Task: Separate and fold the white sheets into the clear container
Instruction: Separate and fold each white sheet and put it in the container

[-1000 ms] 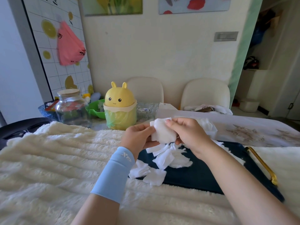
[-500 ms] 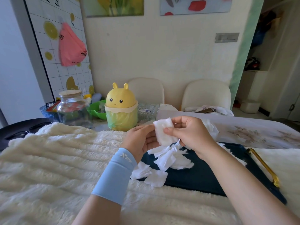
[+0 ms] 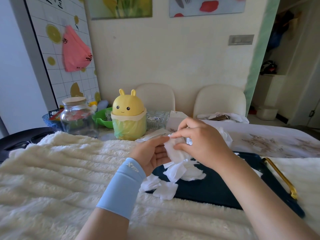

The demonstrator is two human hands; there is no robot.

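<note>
**A:** In the head view, what are the hands doing?

**B:** Both are raised over the table, close together. The left hand (image 3: 152,153), with a light blue fabric sleeve (image 3: 123,186) on its wrist, pinches a small white sheet (image 3: 173,151) of soft paper at its top edge. The right hand (image 3: 202,144) grips the same sheet from the other side, fingers curled round it.

**A:** And the other sheets?

**B:** A heap of crumpled white sheets (image 3: 181,172) lies just below the hands, on a dark blue rectangular tray (image 3: 216,186). A few pieces spill over its near left corner onto the cream fluffy blanket (image 3: 60,170). The tray's gold metal handle (image 3: 280,177) runs along its right end.

**A:** Where is the container?

**B:** A clear glass jar (image 3: 78,116) with a pale lid on it stands past the blanket's far left edge, well apart from the hands. Near it, to the right, is a yellow bunny-shaped plastic bin (image 3: 129,115) lined with a green bag. I cannot tell whether the jar holds any sheets.
</note>
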